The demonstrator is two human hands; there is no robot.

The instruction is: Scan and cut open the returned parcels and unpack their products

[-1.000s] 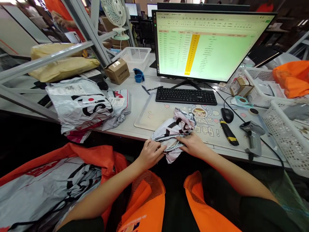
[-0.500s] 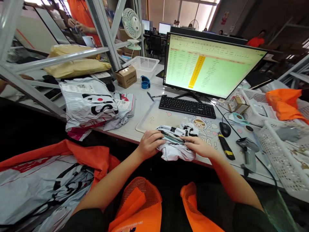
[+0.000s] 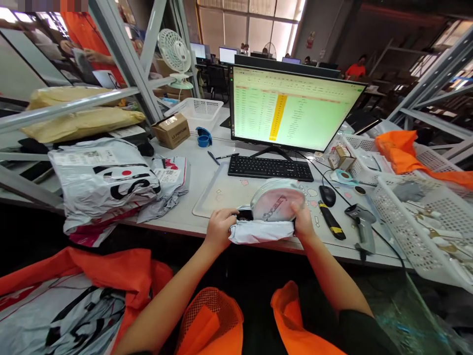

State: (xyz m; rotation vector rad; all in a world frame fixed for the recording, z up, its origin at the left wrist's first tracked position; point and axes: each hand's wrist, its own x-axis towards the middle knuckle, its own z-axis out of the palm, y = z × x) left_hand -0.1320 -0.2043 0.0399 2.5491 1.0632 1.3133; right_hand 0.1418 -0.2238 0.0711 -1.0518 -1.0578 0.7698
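At the desk's front edge, a round, pinkish item with dark lettering [image 3: 276, 203] stands partly out of a crumpled white plastic mailing bag [image 3: 263, 232]. It has a greyish, shiny rim; what kind of thing it is I cannot make out. My right hand [image 3: 303, 219] is closed on the item's right side, thumb over its face. The fingers of my left hand [image 3: 220, 228] pinch the bag's left end, beside a black patch. Behind both hands lie a desk mat [image 3: 212, 195] and a black keyboard [image 3: 269, 168].
Stuffed mailing bags [image 3: 107, 182] lie to the left, below a metal rail. A monitor [image 3: 291, 108] stands behind the keyboard. To the right are a mouse [image 3: 327, 196], a black-and-yellow cutter [image 3: 331, 222], a barcode scanner [image 3: 362, 227] and white baskets [image 3: 414, 236]. An orange sack [image 3: 107, 266] hangs lower left.
The round item has come up out of the mailing bag, and my right hand now grips it. My left hand remains on the bag. The view has shifted right.
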